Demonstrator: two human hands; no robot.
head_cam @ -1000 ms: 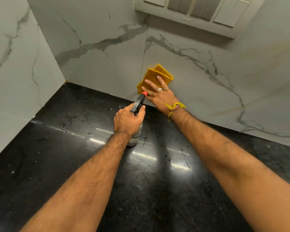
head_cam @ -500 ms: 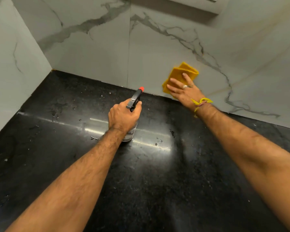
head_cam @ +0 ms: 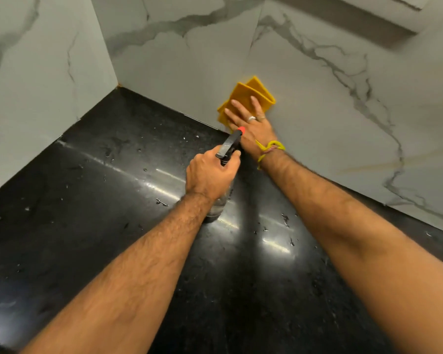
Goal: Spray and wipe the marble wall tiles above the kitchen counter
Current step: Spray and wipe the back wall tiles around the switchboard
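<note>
Right hand [head_cam: 251, 123], fingers flat and spread, presses the yellow cloth [head_cam: 248, 97] against the marble wall tile [head_cam: 317, 111] just above the black counter [head_cam: 113, 200]. Left hand [head_cam: 210, 175] grips the spray bottle [head_cam: 228, 149], fingers wrapped round its neck, nozzle toward the wall.

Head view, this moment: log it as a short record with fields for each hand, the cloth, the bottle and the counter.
left hand: grips the spray bottle, nozzle toward the wall
right hand: fingers flat, presses the yellow cloth on the marble wall tile
cloth: folded, low on the tile, just above the counter
counter: black, glossy, scattered droplets
</note>
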